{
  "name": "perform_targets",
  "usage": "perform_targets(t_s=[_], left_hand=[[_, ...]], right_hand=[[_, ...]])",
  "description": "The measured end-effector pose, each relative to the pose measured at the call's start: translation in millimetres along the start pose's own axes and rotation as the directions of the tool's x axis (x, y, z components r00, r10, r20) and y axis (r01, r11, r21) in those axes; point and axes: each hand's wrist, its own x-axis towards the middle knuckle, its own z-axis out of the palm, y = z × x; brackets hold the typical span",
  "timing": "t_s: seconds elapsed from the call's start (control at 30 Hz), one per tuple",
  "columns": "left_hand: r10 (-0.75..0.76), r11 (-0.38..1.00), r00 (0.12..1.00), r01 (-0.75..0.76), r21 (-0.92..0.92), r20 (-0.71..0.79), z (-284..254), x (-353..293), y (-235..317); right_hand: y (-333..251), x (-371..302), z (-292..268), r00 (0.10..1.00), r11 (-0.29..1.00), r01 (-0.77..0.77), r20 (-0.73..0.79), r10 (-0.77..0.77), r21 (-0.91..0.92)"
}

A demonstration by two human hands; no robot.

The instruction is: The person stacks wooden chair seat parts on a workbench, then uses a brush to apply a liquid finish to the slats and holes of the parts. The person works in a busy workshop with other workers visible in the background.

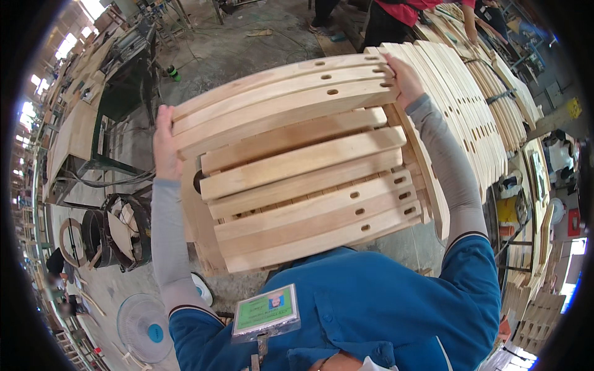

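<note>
A bundle of pale wooden boards (266, 102), side by side with oval slots toward the right end, is pressed between my two hands. My left hand (166, 145) closes on the left ends, thumb side toward me. At the right ends my right hand (405, 81) is wrapped round the bundle, its fingers partly hidden. Nearer my body lies a stack of similar boards (315, 222), three of them slotted. Between the bundle and these are plain boards (303, 162) with gaps showing. What supports the stack is mostly hidden.
More slotted boards (461, 117) stand in a long row at the right. A person in a red top (405, 9) works beyond. At left are a dark-framed workbench (102, 117), black bins (124, 229) and a white fan (145, 328). A green bottle (174, 73) stands farther off.
</note>
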Motion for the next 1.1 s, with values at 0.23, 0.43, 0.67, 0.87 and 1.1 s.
perform_targets(t_s=[0.23,0.43,0.67,0.87,1.1], left_hand=[[-0.025,0.969,0.999,0.018,0.245,0.024,-23.3,55.9,-69.8],[0.048,0.894,0.998,-0.058,0.444,0.035,-21.5,42.8,-85.7],[-0.413,0.641,0.911,0.277,0.716,0.018,-77.6,-3.4,-30.2],[-0.490,0.811,0.861,0.393,0.433,0.135,-55.2,-45.7,-44.5],[-0.182,0.876,0.962,0.066,0.477,0.202,-60.9,-45.3,-53.4]], right_hand=[[64.0,52.6,0.0,0.994,0.990,-0.105,0.004,0.106,-0.089],[80.5,52.0,-8.6,0.992,0.975,-0.107,0.047,0.118,-0.195],[43.1,18.2,-71.7,0.879,0.881,-0.342,0.221,0.423,-0.328],[43.9,-24.3,-60.7,0.868,0.815,-0.357,0.161,0.470,-0.456],[56.3,-24.8,-61.1,0.976,0.947,-0.080,0.171,0.138,-0.310]])
